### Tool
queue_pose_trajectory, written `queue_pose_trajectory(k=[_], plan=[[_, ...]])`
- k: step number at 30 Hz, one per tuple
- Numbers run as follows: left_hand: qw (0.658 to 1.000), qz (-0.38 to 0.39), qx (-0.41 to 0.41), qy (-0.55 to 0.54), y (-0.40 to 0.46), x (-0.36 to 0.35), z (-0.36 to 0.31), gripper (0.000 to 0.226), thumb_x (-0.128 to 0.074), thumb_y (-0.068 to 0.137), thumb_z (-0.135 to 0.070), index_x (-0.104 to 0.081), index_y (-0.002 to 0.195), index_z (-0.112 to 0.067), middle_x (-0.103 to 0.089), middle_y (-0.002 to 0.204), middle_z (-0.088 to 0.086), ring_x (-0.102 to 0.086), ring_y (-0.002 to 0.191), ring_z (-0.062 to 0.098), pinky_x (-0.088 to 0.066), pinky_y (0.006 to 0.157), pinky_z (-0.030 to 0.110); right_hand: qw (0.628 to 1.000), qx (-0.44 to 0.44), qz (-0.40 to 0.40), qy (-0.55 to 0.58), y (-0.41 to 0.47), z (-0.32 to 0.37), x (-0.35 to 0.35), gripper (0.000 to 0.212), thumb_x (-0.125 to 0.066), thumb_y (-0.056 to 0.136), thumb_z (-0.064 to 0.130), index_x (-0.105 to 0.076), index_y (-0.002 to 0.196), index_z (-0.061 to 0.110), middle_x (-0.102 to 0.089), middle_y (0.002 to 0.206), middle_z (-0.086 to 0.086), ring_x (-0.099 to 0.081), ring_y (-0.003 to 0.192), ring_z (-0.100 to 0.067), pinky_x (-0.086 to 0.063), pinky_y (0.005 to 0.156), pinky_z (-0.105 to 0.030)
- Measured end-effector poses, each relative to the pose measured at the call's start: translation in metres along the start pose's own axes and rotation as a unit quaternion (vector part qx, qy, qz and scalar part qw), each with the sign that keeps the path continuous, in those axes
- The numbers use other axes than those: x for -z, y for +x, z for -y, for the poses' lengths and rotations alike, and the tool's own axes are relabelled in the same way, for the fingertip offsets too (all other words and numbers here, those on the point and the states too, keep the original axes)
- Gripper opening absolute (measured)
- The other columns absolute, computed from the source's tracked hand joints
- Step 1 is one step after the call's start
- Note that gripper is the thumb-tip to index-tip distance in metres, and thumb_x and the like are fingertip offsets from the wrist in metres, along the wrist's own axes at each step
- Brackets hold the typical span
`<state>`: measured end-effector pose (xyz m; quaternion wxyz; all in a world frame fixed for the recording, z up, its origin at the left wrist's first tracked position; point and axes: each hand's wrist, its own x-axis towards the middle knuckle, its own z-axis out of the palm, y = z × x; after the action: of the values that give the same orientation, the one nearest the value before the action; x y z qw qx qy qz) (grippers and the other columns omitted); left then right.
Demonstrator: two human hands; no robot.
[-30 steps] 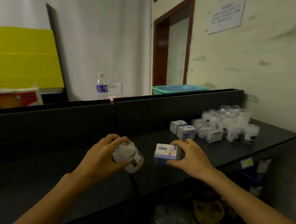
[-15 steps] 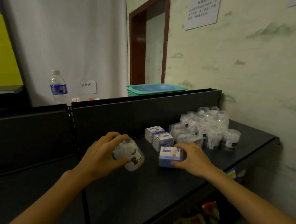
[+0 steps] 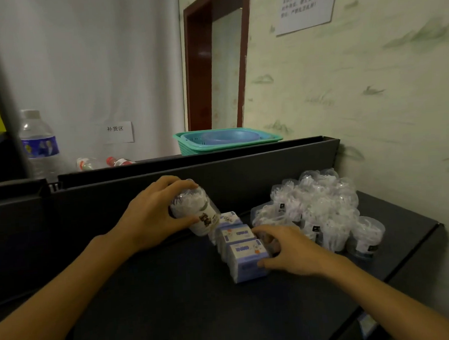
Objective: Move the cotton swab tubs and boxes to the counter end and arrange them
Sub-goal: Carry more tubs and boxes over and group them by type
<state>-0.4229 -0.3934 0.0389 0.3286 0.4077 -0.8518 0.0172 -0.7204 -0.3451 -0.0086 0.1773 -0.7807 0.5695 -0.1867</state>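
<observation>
My left hand [image 3: 153, 217] grips a clear tub of cotton swabs [image 3: 194, 210] with a white label, held tilted above the dark counter [image 3: 173, 302]. My right hand [image 3: 292, 249] holds a small blue-and-white swab box [image 3: 247, 259] that stands on the counter at the near end of a row with two more boxes [image 3: 234, 234] behind it. Just right of the row, several clear swab tubs and bags [image 3: 322, 211] are piled against the wall at the counter end.
A black back panel [image 3: 192, 176] runs behind the counter. Beyond it stand a green basket [image 3: 227, 141], a water bottle [image 3: 38, 145] and lying bottles. The wall [image 3: 371, 110] closes the right side; the counter's right edge drops off near it.
Both hands have moved right along the counter to its end. The box in my right hand now stands on the counter, lined up with the two boxes by the pile.
</observation>
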Motion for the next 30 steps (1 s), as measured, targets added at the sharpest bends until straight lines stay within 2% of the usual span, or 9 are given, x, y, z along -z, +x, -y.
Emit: queue_pose_trajectory(k=[4,11,15,20,22,30], plan=[[1.0,-0.007,-0.009,0.005,0.023,-0.009,-0.01,0.066,-0.075,0.072,-0.034,-0.044,0.13,-0.034,-0.044,0.129,-0.006,-0.048,0.113,0.012,-0.05,0.088,0.033,0.998,0.015,-0.048,-0.033,0.01,-0.007,0.028,0.068,-0.072,0.078,0.046,-0.042,0.138,0.037,-0.053,0.124,0.008,-0.054,0.1,-0.003,-0.05,0.089,-0.028],[0.999,-0.036,-0.003,0.03,0.057,-0.029,-0.048,0.066,-0.074,0.071,-0.036,-0.045,0.13,-0.032,-0.046,0.128,-0.003,-0.05,0.111,0.015,-0.051,0.086,0.036,0.984,0.068,-0.129,-0.1,0.03,-0.051,0.091,0.058,-0.065,0.084,0.047,-0.047,0.136,0.031,-0.058,0.119,0.001,-0.055,0.105,-0.011,-0.05,0.09,-0.033],[0.998,-0.055,0.018,0.037,0.08,-0.055,-0.085,0.067,-0.077,0.071,-0.033,-0.046,0.13,-0.031,-0.046,0.129,-0.004,-0.05,0.111,0.014,-0.051,0.087,0.035,0.981,0.07,-0.126,-0.132,0.024,-0.096,0.125,0.057,-0.062,0.085,0.047,-0.046,0.137,0.03,-0.058,0.121,-0.001,-0.055,0.108,-0.015,-0.048,0.091,-0.033],[0.996,-0.069,0.032,0.038,0.111,-0.097,-0.144,0.067,-0.077,0.071,-0.033,-0.045,0.131,-0.031,-0.045,0.128,-0.006,-0.047,0.108,0.009,-0.044,0.084,0.026,0.981,0.072,-0.124,-0.129,0.009,-0.157,0.169,0.054,-0.063,0.084,0.047,-0.048,0.134,0.031,-0.058,0.12,0.001,-0.055,0.104,-0.014,-0.049,0.09,-0.035],[0.996,-0.075,0.03,0.027,0.123,-0.112,-0.167,0.065,-0.075,0.072,-0.034,-0.045,0.13,-0.031,-0.045,0.128,-0.006,-0.046,0.109,0.008,-0.045,0.085,0.026,0.983,0.067,-0.12,-0.124,0.004,-0.18,0.185,0.052,-0.064,0.084,0.046,-0.049,0.132,0.032,-0.058,0.118,0.001,-0.056,0.101,-0.014,-0.051,0.089,-0.039],[0.997,-0.067,0.022,0.036,0.171,-0.171,-0.241,0.066,-0.073,0.074,-0.04,-0.043,0.132,-0.033,-0.046,0.13,-0.006,-0.051,0.107,0.01,-0.049,0.084,0.027,0.982,0.081,-0.134,-0.108,-0.021,-0.261,0.226,0.048,-0.065,0.085,0.041,-0.053,0.13,0.029,-0.061,0.112,0.0,-0.057,0.097,-0.014,-0.053,0.084,-0.036]])
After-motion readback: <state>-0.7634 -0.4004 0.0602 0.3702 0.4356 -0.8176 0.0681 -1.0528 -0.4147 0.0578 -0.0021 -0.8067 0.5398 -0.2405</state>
